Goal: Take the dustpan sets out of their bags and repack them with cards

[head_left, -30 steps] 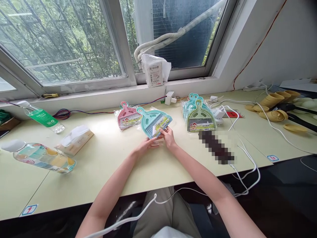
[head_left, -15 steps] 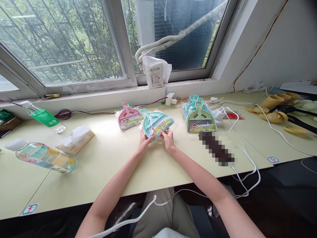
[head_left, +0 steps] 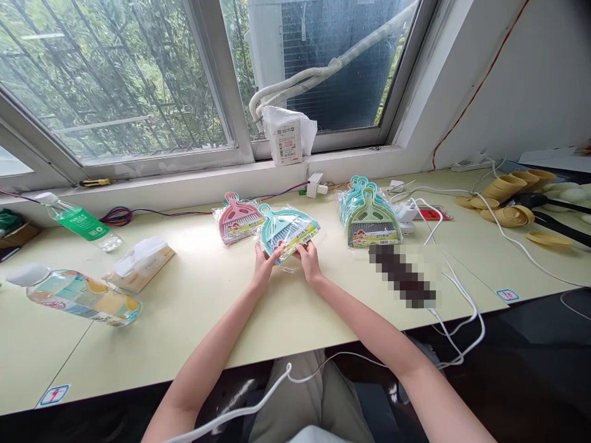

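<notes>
Between my hands is a light-blue dustpan and brush set (head_left: 287, 226) in clear plastic wrap, with a yellow label strip across the bristles. My left hand (head_left: 266, 261) grips its lower left edge, and my right hand (head_left: 308, 258) pinches its lower edge further right. It tilts a little, with the handle up and to the left. Just behind on the left lies a wrapped pink dustpan and brush set (head_left: 234, 216), with a bit of green handle behind it. On the right leans a stack of wrapped sets, a green dustpan (head_left: 373, 216) in front and blue ones behind.
Left on the table (head_left: 194, 320) are a tissue pack (head_left: 143, 266), a juice bottle (head_left: 85, 298) and a green-labelled bottle (head_left: 83, 221), both lying down. White cables (head_left: 475, 326) and a blurred-out dark object (head_left: 401, 277) lie at the right, with yellow cups (head_left: 508, 187) beyond.
The blue dustpan set has shifted slightly left and been tilted flatter in my hands. Both hands keep hold of it. The whole view has moved a little.
</notes>
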`<state>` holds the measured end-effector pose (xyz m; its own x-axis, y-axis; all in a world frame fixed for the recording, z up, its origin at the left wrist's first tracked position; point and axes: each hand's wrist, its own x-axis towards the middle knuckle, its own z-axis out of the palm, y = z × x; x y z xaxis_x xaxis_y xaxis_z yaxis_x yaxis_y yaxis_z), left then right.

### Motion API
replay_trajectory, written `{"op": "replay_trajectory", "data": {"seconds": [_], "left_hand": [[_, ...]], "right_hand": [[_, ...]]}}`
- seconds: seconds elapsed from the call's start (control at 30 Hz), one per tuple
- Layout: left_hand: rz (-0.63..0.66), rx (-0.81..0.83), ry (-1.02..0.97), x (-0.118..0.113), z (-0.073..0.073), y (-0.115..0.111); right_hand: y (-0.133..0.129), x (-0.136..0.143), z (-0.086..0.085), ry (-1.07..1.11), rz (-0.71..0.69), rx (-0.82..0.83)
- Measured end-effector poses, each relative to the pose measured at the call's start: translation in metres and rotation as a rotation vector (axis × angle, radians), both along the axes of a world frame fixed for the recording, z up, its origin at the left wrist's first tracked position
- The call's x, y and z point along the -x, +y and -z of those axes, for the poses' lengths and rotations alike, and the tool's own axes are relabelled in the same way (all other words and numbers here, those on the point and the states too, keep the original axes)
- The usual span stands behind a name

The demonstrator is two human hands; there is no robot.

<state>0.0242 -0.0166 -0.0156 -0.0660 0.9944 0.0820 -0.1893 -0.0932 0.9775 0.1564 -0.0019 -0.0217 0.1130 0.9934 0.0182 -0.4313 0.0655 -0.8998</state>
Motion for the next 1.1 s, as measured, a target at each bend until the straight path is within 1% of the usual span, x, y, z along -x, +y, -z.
{"op": "replay_trajectory", "data": {"seconds": [0.07,0.2,0.27,0.33,0.43,0.5,0.57,0.63,0.7,0.8,0.9,0.97,1.03,1.07,1.1], "left_hand": [[0.017,-0.031,0.009,-0.001,-0.001,0.0],[0.029,-0.144,0.033,-0.003,-0.003,0.0],[0.036,-0.151,0.063,-0.004,-0.003,0.0],[0.108,-0.085,0.083,-0.004,-0.003,-0.001],[0.277,0.027,0.069,-0.003,-0.003,-0.003],[0.366,0.063,0.054,-0.002,-0.002,-0.003],[0.422,0.098,0.012,-0.002,-0.001,-0.002],[0.399,0.114,-0.057,-0.002,0.002,0.001],[0.309,0.094,-0.093,-0.001,0.005,0.005],[0.184,0.097,-0.048,0.003,0.009,0.008],[0.131,0.123,-0.008,0.007,0.011,0.01],[0.114,0.114,-0.006,0.01,0.01,0.012],[0.092,0.114,-0.023,0.016,0.009,0.016],[0.079,0.114,-0.038,0.02,0.009,0.018],[0.055,0.117,-0.057,0.024,0.008,0.021]], "right_hand": [[0.001,-0.001,0.001,-0.012,-0.005,-0.008],[0.004,-0.002,0.003,-0.018,0.013,-0.018],[0.005,-0.002,0.005,-0.013,0.033,-0.01],[0.005,-0.003,0.006,-0.002,0.052,-0.005],[0.004,-0.004,0.007,0.042,0.078,0.004],[0.003,-0.005,0.006,0.071,0.098,0.023],[0.004,-0.006,0.006,0.088,0.12,0.043],[0.005,-0.007,0.005,0.098,0.131,0.049],[0.005,-0.006,0.005,0.094,0.104,0.039],[0.006,-0.004,0.008,0.054,0.028,0.041],[0.009,-0.004,0.011,0.047,-0.039,0.081],[0.014,-0.007,0.012,0.047,-0.121,0.113],[0.02,-0.015,0.01,-0.019,-0.207,0.14],[0.023,-0.02,0.009,-0.094,-0.22,0.139],[0.025,-0.025,0.007,-0.199,-0.2,0.107]]}}
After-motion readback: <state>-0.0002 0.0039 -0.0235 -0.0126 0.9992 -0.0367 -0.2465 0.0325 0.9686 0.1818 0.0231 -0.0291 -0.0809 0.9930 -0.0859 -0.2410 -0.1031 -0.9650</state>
